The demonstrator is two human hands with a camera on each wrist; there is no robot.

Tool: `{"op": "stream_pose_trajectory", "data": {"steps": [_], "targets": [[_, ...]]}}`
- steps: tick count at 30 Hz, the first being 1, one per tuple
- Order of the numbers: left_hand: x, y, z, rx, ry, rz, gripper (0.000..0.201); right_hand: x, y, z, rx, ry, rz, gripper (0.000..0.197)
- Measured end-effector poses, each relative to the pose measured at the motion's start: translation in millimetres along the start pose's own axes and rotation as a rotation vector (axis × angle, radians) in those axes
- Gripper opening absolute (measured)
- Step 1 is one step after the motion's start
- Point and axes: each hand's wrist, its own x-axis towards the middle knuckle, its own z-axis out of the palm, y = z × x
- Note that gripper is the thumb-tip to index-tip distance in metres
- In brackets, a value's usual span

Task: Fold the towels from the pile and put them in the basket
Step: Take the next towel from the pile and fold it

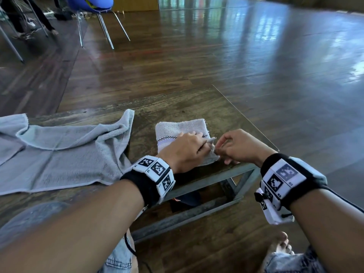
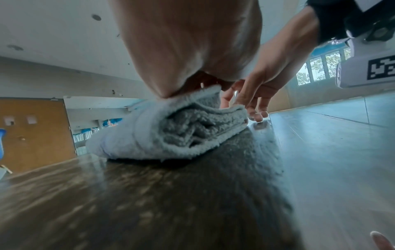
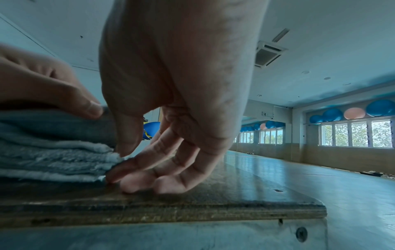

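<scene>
A small folded towel (image 1: 177, 129) with a checked band lies on the low wooden table (image 1: 177, 99), near its front right corner. My left hand (image 1: 204, 143) rests on top of it with bent fingers, and a towel corner sticks up between them. The heel of that hand presses the top layer of the folded towel (image 2: 181, 130). My right hand (image 3: 121, 159) pinches the near right corner of the stacked layers of the folded towel (image 3: 53, 152) between thumb and forefinger; its other fingertips touch the table. No basket is in view.
A large grey towel (image 1: 59, 154) lies spread and rumpled over the table's left side. The table's right edge (image 1: 246, 119) and front corner sit close to my right hand. A grey metal frame (image 1: 206, 180) shows under the front edge. A blue chair (image 1: 92, 4) stands far back left.
</scene>
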Motion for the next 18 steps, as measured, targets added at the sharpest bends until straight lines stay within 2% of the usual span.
{"op": "stream_pose_trajectory", "data": {"steps": [4, 7, 11, 13, 14, 16, 17, 18], "targets": [[2, 5, 7, -0.035, 0.054, 0.044, 0.04, 0, 0, 0, -0.006, -0.007, 0.01, 0.007], [1, 10, 14, 0.128, -0.054, 0.073, 0.048, -2, -1, -3, -0.036, 0.01, 0.014, 0.006], [0, 9, 19, 0.221, -0.132, 0.081, 0.053, -3, -6, -4, -0.138, 0.188, -0.036, 0.014], [2, 8, 17, 0.13, -0.167, 0.066, 0.052, -2, -10, -1, -0.119, 0.176, -0.069, 0.008], [2, 8, 14, 0.013, -0.183, 0.035, 0.052, -2, -10, 2, -0.121, 0.144, -0.084, 0.007], [4, 7, 3, -0.266, -0.11, -0.064, 0.052, 0, -11, 5, -0.14, 0.114, -0.105, 0.01], [7, 6, -2, -0.31, -0.017, -0.105, 0.049, 0, -11, 5, -0.17, 0.113, -0.107, 0.012], [9, 3, -4, -0.24, 0.08, -0.15, 0.044, 1, -11, 5, -0.22, 0.107, -0.1, 0.013]]}}
